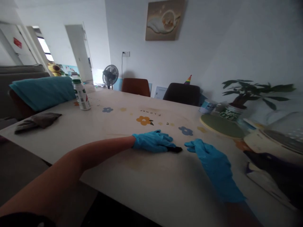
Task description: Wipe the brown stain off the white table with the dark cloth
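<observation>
My left hand (152, 142), in a blue rubber glove, lies low over the table with its fingers reaching right. It holds a small black flat object (174, 149) against the tabletop; most of that object is hidden under the glove, and its kind is unclear. Just to the right is my right hand (209, 157), gloved the same way. Its fingers are slightly bent and point left towards the black object, with a gap between them and nothing visible in them. The white table (151, 176) has printed flowers, and faint brownish smears show near my left hand.
A white bottle with a green cap (81, 96) and a crumpled grey cloth (39, 121) occupy the left side. At right are a green round mat (222, 125), a potted plant (232, 112), a can (207, 106), a pot (262, 138) and a dark-and-white item (272, 173). Chairs (136, 86) line the far edge.
</observation>
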`<act>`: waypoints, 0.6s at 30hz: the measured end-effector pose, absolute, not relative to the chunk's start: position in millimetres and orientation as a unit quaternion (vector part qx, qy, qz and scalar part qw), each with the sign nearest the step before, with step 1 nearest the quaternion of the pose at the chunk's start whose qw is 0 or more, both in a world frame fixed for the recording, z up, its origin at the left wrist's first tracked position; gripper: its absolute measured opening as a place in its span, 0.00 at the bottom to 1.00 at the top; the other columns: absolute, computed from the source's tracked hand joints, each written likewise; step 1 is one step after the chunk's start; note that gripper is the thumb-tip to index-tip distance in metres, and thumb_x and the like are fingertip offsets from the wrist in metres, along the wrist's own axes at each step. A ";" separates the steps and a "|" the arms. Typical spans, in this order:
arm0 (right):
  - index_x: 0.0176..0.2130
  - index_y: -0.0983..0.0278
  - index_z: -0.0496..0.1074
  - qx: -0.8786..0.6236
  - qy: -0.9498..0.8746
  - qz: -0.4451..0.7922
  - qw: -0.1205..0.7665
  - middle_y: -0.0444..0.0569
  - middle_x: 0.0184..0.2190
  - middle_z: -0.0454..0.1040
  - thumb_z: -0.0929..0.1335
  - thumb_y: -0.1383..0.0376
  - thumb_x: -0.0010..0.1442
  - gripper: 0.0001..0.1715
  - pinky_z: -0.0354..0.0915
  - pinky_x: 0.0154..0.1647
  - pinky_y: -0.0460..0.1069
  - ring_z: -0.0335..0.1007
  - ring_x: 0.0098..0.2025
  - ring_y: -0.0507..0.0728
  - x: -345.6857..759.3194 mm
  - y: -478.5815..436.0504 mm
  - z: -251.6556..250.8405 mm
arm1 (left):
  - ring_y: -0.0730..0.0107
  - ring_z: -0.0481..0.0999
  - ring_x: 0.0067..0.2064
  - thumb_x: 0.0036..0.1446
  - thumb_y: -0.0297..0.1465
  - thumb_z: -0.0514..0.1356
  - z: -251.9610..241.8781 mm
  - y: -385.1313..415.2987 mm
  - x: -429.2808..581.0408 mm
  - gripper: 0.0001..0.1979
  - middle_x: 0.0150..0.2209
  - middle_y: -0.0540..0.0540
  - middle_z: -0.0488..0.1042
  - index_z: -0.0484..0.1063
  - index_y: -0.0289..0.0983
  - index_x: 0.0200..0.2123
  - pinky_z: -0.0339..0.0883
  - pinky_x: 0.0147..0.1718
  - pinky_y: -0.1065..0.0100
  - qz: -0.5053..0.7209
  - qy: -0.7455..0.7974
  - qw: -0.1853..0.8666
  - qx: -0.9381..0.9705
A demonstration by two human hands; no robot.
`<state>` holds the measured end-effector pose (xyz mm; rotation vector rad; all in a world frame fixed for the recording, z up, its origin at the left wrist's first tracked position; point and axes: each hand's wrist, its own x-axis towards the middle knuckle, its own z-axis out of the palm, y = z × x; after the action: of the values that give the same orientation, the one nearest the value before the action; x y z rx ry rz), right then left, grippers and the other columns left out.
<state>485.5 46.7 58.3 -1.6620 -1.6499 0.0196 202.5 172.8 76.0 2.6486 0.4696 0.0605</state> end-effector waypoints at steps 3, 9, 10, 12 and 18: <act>0.39 0.52 0.87 -0.661 -0.604 0.065 0.440 0.52 0.41 0.94 0.63 0.47 0.79 0.28 0.91 0.52 0.60 0.97 0.44 0.68 474.7 47.6 62.2 | 0.47 0.56 0.91 0.86 0.47 0.55 74.2 170.4 153.3 0.32 0.89 0.45 0.62 0.69 0.51 0.86 0.35 0.91 0.38 0.029 0.218 0.232 0.948; 0.38 0.53 0.87 -0.646 -0.607 0.133 0.444 0.52 0.40 0.94 0.68 0.49 0.74 0.22 0.91 0.57 0.64 0.97 0.46 0.70 468.5 42.7 78.1 | 0.48 0.57 0.90 0.86 0.43 0.58 75.8 164.4 77.4 0.28 0.88 0.48 0.63 0.74 0.55 0.83 0.34 0.91 0.39 0.046 0.281 0.245 0.927; 0.38 0.53 0.87 -0.650 -0.605 0.140 0.438 0.53 0.41 0.94 0.68 0.49 0.75 0.21 0.91 0.58 0.63 0.97 0.47 0.71 466.7 41.5 80.6 | 0.49 0.57 0.90 0.86 0.42 0.58 76.1 163.5 72.1 0.28 0.88 0.49 0.63 0.74 0.55 0.83 0.33 0.91 0.39 0.047 0.291 0.244 0.924; 0.39 0.53 0.88 -0.659 -0.600 0.151 0.428 0.56 0.43 0.94 0.68 0.49 0.75 0.21 0.90 0.59 0.63 0.96 0.49 0.71 462.8 39.9 83.7 | 0.49 0.57 0.90 0.86 0.41 0.59 75.9 163.1 69.0 0.27 0.88 0.49 0.64 0.74 0.54 0.82 0.32 0.90 0.40 0.045 0.306 0.241 0.920; 0.38 0.53 0.87 -0.618 -0.629 0.135 0.452 0.58 0.43 0.94 0.70 0.46 0.74 0.21 0.90 0.60 0.64 0.96 0.47 0.73 458.4 42.6 80.7 | 0.47 0.55 0.90 0.87 0.42 0.56 73.3 175.5 106.4 0.28 0.88 0.47 0.64 0.72 0.50 0.84 0.37 0.91 0.40 0.039 0.296 0.209 0.931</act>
<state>458.4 42.6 80.7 -1.5263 -1.5528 0.3339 106.4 175.5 73.3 2.5902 0.8228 0.1094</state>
